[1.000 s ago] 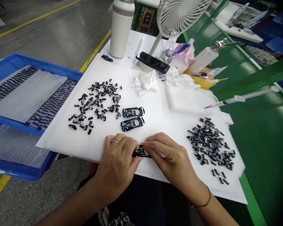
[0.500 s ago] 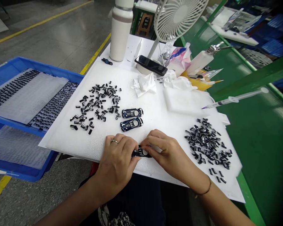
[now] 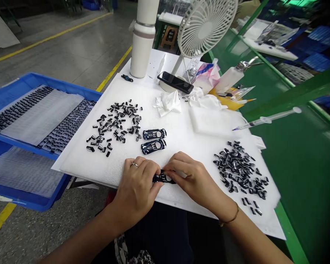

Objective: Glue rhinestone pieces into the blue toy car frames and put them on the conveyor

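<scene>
A dark toy car body lies at the front edge of the white foam sheet, between my hands. My left hand grips its left end between thumb and fingers. The fingers of my right hand are pinched together at its upper right side; whether a small part is between them is hidden. Just beyond are two similar car bodies, one behind the other. Small black pieces are scattered to the left, and a denser pile of black pieces sits to the right.
At the back stand a white bottle, a fan and a phone. Crumpled tissue lies mid-table, with a syringe at right. Blue trays with black parts are at left; a green rail runs along the right.
The camera view has shifted slightly, so the table's far items appear lower. Both hands remain at the same car body, with almost no change in their grip.
</scene>
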A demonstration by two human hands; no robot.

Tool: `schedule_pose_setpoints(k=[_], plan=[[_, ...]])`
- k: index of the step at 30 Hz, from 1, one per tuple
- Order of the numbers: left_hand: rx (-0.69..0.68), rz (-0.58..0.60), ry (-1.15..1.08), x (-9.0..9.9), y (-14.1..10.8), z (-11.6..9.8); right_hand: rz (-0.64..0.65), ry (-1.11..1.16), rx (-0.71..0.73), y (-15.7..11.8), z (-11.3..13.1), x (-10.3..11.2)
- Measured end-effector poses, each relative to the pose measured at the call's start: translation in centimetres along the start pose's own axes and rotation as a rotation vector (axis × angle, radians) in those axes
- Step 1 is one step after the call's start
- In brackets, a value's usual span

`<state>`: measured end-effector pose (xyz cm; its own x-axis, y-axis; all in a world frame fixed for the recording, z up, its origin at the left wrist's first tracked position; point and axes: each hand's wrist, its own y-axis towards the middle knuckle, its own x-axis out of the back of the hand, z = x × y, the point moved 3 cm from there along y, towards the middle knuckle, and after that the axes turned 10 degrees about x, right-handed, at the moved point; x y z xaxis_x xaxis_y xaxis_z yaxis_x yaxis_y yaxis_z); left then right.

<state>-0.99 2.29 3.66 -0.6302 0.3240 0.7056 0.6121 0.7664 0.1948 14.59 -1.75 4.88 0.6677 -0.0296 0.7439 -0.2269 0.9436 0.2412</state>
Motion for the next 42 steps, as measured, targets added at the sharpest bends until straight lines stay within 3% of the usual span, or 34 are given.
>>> schedule_pose_setpoints(k=[7, 20, 32, 39, 42], plan=[[0.004, 0.020, -0.011, -0.2, -0.1, 0.2, 0.133, 0.006, -0.075, 1.2, 0.3, 0.7], [0.023, 0.026, -0.026, -0.2, -0.1, 0.2, 0.066, -0.021, -0.001, 0.4, 0.6, 0.4], [0.020, 0.019, -0.034, -0.2, -0.1, 0.3, 0.151, 0.053, -0.173, 0.6, 0.1, 0.1], [-0.033, 0.034, -0.057, 0.4, -1.0, 0.1, 0.096, 0.114, -0.224, -0.2, 0.1, 0.5], [-0.062, -0.059, -0.103, 2.0, -1.9, 1.2, -0.046, 0.098, -0.229, -1.4, -0.1, 1.5]])
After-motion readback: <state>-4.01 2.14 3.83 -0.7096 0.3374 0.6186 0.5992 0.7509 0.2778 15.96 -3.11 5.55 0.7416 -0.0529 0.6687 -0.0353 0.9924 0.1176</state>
